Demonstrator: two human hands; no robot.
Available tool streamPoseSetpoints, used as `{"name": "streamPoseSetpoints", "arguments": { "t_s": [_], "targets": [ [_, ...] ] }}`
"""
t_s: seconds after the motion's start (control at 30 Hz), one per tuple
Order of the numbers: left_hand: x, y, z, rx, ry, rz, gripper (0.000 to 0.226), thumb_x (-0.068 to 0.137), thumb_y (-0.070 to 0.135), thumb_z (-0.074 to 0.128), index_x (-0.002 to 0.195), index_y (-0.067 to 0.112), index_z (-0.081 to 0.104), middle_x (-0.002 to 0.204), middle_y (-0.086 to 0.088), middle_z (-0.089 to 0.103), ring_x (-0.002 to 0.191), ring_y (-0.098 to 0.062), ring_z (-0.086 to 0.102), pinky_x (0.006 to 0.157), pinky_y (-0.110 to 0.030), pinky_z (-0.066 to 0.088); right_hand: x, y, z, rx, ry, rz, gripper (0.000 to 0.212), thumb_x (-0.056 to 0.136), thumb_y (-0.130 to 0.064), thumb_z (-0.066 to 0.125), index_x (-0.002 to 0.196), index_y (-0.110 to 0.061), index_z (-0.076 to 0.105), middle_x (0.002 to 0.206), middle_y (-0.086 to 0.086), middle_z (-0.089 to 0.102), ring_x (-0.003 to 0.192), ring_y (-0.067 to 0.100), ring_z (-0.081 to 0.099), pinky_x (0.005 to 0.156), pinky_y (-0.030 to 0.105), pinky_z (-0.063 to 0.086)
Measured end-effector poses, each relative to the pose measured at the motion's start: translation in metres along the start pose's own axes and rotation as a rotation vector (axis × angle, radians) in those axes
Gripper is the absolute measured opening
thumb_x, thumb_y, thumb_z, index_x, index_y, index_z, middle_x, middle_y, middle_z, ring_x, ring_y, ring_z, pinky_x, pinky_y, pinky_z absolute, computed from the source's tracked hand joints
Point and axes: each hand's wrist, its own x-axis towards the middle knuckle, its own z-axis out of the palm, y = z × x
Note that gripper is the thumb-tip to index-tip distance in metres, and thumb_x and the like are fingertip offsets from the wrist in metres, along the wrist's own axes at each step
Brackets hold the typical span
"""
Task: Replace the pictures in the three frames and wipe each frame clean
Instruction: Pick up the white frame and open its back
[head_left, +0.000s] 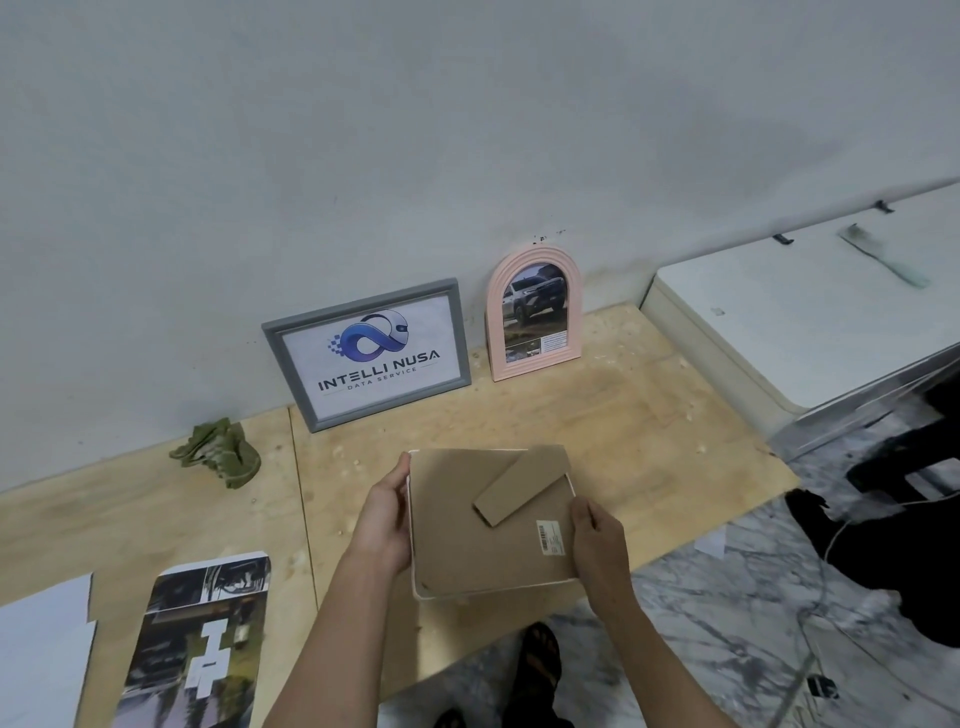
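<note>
You can read one text clearly: the picture in the grey frame (367, 355) leaning on the wall says "INTELLI NUSA" with "DATA SERVICE" beneath a blue loop logo. The barcode sticker (550, 538) on the cardboard backing (483, 540) and the caption in the pink arched frame (534, 312) are too small to read.

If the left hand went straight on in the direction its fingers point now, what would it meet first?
Probably the grey frame leaning on the wall; the left hand points up along the white frame's edge. Depth is unclear.
</note>
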Motion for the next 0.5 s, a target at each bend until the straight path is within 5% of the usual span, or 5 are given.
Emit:
{"name": "streamPoseSetpoints", "arguments": {
  "t_s": [0.1, 0.2, 0.3, 0.5],
  "targets": [
    [0.008, -0.004, -0.003, 0.252, 0.204, 0.231, 0.021, 0.092, 0.034, 0.068, 0.092, 0.014, 0.074, 0.08, -0.003, 0.069, 0.068, -0.022, 0.059, 0.063, -0.032, 0.049, 0.001, 0.003, 0.0, -0.018, 0.042, -0.008, 0.043, 0.103, -0.031, 0.038, 0.079, 0.001, 0.055, 0.063, 0.007, 0.048, 0.055, 0.016, 0.047, 0.053, 0.031, 0.038],
    [0.01, -0.011, -0.005, 0.608, 0.385, 0.489, 0.013, 0.087, 0.026, 0.066, 0.078, 0.023, 0.074, 0.085, 0.008, 0.072, 0.077, -0.018, 0.063, 0.068, -0.032, 0.05, 0.003, 0.004, 0.005, -0.054, 0.083, -0.004, 0.041, 0.103, -0.03, 0.036, 0.076, -0.006, 0.055, 0.065, 0.007, 0.051, 0.059, 0.019, 0.05, 0.055, 0.031, 0.04],
    [0.007, -0.017, -0.004, 0.896, 0.492, 0.462, 0.02, 0.087, 0.017, 0.057, 0.075, 0.021, 0.072, 0.079, 0.007, 0.07, 0.071, -0.012, 0.06, 0.061, -0.026, 0.044, 0.004, 0.005, 0.009, -0.071, 0.11, -0.013, 0.039, 0.102, -0.03, 0.036, 0.075, -0.009, 0.055, 0.067, 0.007, 0.054, 0.063, 0.021, 0.054, 0.057, 0.032, 0.042],
    [0.018, -0.026, -0.009, 1.076, 0.548, 0.305, 0.01, 0.076, 0.024, 0.061, 0.072, 0.016, 0.066, 0.073, 0.0, 0.066, 0.067, -0.023, 0.061, 0.065, -0.031, 0.047, -0.002, 0.009, 0.02, -0.139, 0.157, -0.042, 0.039, 0.103, -0.026, 0.035, 0.077, 0.0, 0.049, 0.063, 0.008, 0.051, 0.054, 0.014, 0.043, 0.05, 0.028, 0.033]
  ]
}}
